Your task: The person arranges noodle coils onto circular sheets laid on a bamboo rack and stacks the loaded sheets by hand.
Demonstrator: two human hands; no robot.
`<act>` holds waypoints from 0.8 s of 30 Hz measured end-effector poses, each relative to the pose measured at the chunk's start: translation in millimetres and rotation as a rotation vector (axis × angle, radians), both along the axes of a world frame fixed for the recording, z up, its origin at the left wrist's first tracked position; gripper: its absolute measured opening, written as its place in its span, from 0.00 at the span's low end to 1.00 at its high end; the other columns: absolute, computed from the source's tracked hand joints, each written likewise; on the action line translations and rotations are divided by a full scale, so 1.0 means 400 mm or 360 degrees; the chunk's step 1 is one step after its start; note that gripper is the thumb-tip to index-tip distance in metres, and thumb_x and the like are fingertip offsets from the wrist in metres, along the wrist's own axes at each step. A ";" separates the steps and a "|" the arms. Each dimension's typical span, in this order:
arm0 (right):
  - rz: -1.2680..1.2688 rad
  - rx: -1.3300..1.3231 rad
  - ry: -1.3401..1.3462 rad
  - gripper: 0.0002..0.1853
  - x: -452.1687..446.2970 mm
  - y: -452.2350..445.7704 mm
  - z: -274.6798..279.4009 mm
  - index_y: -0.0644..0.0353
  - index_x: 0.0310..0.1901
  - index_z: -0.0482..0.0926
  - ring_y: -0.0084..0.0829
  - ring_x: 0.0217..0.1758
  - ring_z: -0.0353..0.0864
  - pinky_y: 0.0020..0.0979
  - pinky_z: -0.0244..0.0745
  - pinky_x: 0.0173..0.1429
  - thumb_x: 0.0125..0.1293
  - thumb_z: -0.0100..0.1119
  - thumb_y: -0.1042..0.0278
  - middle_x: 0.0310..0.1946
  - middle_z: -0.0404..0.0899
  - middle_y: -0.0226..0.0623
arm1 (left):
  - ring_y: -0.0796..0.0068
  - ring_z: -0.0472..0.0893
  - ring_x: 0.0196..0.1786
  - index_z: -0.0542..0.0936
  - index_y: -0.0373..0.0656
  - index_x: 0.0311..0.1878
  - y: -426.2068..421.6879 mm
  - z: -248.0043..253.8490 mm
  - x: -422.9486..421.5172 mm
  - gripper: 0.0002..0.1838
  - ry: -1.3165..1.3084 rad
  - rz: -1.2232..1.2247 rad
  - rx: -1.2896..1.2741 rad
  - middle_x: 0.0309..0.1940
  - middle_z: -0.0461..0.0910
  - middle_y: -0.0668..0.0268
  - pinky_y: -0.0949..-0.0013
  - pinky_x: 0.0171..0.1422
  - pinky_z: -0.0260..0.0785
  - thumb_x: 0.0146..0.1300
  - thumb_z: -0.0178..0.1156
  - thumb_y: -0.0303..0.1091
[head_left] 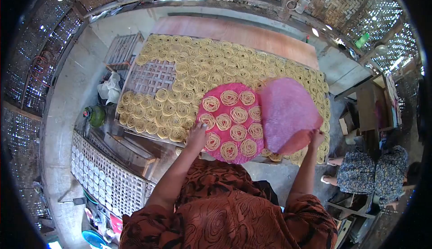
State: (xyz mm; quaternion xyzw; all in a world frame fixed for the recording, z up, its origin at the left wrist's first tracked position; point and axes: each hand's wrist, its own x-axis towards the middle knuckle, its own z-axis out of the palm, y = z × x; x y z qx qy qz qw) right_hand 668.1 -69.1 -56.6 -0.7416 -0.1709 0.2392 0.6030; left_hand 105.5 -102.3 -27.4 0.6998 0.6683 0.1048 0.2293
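Note:
My left hand (197, 137) is closed on the left edge of a round pink mat (219, 155), thumb on top. Several pale yellow noodle nests (238, 114) lie spread over this mat. A second round pink sheet (288, 114), blurred by motion and without nests on its visible side, is tilted just to the right. Its lower right edge is gripped by my right hand (316, 139). Both pink rounds are above a large woven bamboo rack (153, 76), which is covered with many more noodle nests (211, 62) except for a bare patch at the left.
A wooden board (234, 36) lies behind the rack. Another woven rack (128, 188) with white round pieces leans at lower left, near a green gas cylinder (94, 115). To the right, a person in patterned clothes (371, 172) bends beside wooden shelving (373, 100).

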 end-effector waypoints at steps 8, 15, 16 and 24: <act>0.0847 0.0157 -0.1690 0.12 -0.398 0.124 0.161 0.60 0.40 0.79 0.48 0.44 0.77 0.43 0.71 0.50 0.53 0.65 0.71 0.40 0.79 0.44 | 0.50 0.68 0.62 0.74 0.43 0.55 0.078 -0.038 0.017 0.23 0.0099 -0.0124 0.0097 0.58 0.71 0.57 0.53 0.65 0.64 0.58 0.61 0.41; 0.2146 0.0315 -0.1645 0.11 -0.950 0.242 0.161 0.57 0.37 0.80 0.41 0.49 0.75 0.41 0.69 0.53 0.51 0.65 0.68 0.43 0.78 0.40 | 0.55 0.77 0.48 0.78 0.41 0.42 0.091 -0.033 -0.029 0.10 -0.0066 -0.0235 0.0433 0.46 0.78 0.59 0.58 0.55 0.71 0.57 0.60 0.31; 0.2228 0.0200 -0.1971 0.13 -0.984 0.253 0.151 0.56 0.38 0.80 0.39 0.53 0.73 0.41 0.67 0.56 0.49 0.67 0.68 0.46 0.77 0.35 | 0.58 0.78 0.49 0.78 0.42 0.42 0.099 -0.027 -0.046 0.08 -0.0436 -0.0082 0.0309 0.48 0.78 0.61 0.60 0.54 0.72 0.58 0.59 0.29; 0.3055 0.0215 -0.2397 0.17 -1.044 0.354 0.140 0.57 0.48 0.78 0.39 0.55 0.73 0.41 0.66 0.59 0.55 0.60 0.67 0.51 0.76 0.40 | 0.72 0.76 0.43 0.72 0.40 0.49 0.132 -0.042 -0.281 0.12 -0.2377 0.1087 -0.0275 0.40 0.72 0.65 0.65 0.49 0.74 0.66 0.57 0.34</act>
